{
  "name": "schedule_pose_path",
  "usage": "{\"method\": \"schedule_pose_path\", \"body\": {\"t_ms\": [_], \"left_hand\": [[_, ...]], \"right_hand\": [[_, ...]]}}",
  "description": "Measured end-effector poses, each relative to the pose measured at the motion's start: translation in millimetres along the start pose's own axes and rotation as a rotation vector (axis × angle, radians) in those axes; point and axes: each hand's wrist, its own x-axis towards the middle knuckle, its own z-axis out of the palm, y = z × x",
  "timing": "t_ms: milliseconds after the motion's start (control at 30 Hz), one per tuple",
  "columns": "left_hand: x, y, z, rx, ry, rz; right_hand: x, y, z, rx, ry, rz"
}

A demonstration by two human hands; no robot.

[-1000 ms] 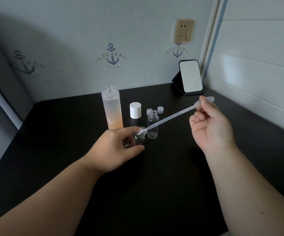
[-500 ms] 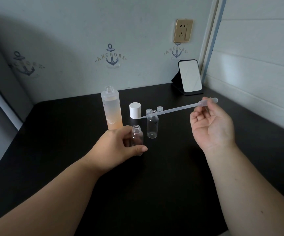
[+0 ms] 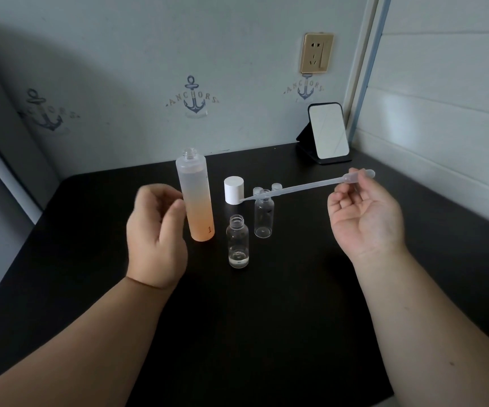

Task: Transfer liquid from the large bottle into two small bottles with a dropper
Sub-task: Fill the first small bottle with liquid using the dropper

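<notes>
The dropper lay nearly level in the air above the small bottles, tip toward the white cap, bulb up and to the right. The right hand, palm up, pinched its bulb end. The left hand hung loosely curled and empty beside the large bottle, clear of the nearer small bottle.
</notes>
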Motion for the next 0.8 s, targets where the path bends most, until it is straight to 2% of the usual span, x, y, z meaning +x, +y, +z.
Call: {"method": "schedule_pose_path", "body": {"t_ms": [100, 267, 333, 467, 800], "left_hand": [[6, -3, 2, -0.028, 0.066, -0.164], [11, -16, 8, -0.004, -0.218, -0.275], [13, -21, 12, 0.086, -0.262, -0.3], [17, -26, 16, 0.234, -0.199, -0.297], [11, -15, 12, 0.175, -0.247, -0.172]], "right_hand": [[0, 0, 0, 0.011, -0.009, 0.002], [-2, 1, 1, 0.004, -0.033, 0.013], [-2, 0, 2, 0.009, -0.042, 0.013], [-1, 2, 1, 0.01, -0.078, 0.013], [-1, 3, 1, -0.012, -0.184, -0.006]]}}
